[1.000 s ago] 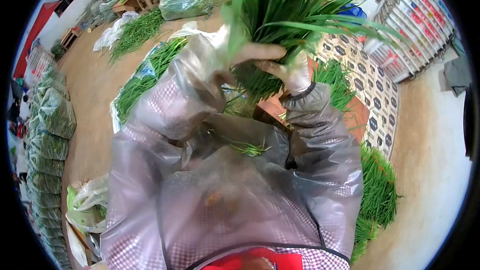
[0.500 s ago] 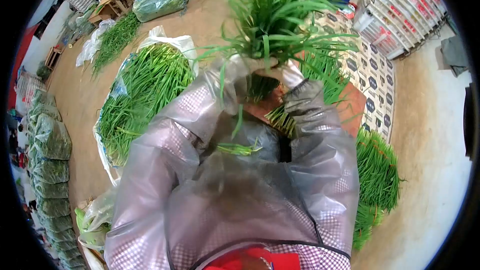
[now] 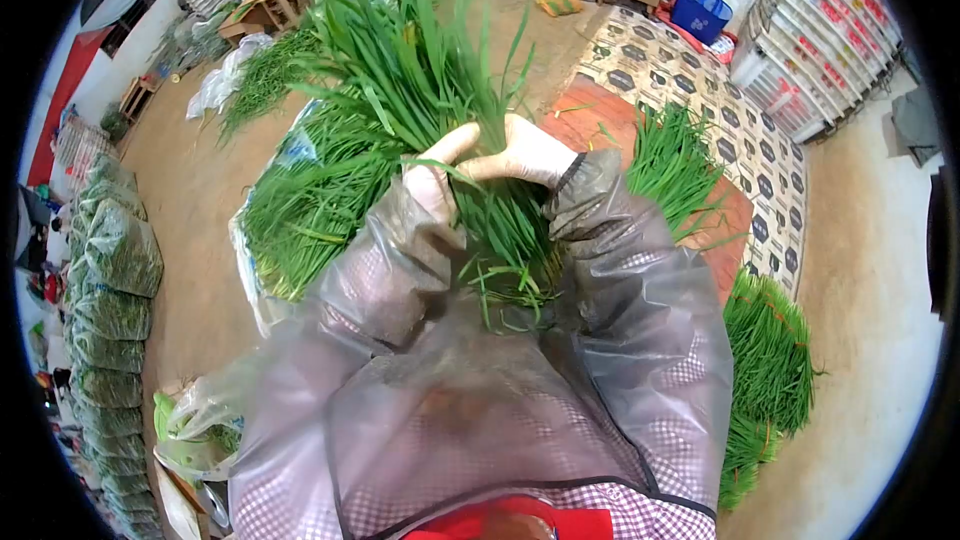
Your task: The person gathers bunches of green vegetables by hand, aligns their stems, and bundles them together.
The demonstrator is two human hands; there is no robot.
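Observation:
A thick bunch of garlic chives (image 3: 400, 70) is held upright in front of me, its long leaves fanning up and to the left. My left hand (image 3: 436, 176), in a pale glove, curls round the bunch from the left. From the other side my right hand (image 3: 525, 152) grips it, its thumb side meeting the left hand. The lower stalks (image 3: 505, 225) hang below both hands, above my lap. A few loose leaves (image 3: 515, 285) lie against my translucent apron. Beside my right forearm, another pile of chives (image 3: 675, 170) rests on a reddish board (image 3: 590, 105).
An open white sack (image 3: 245, 280) heaped with chives lies to my left. Tied chive bundles (image 3: 770, 350) stand at right. Packed plastic bags (image 3: 120, 245) line the far left. White racks (image 3: 820, 40), a patterned mat (image 3: 640, 50) and a blue bag (image 3: 700, 12) are at back right.
Both hands have brought the bunch lower and to the left, and its tops now lean left. The view has shifted, showing more of the mat and board.

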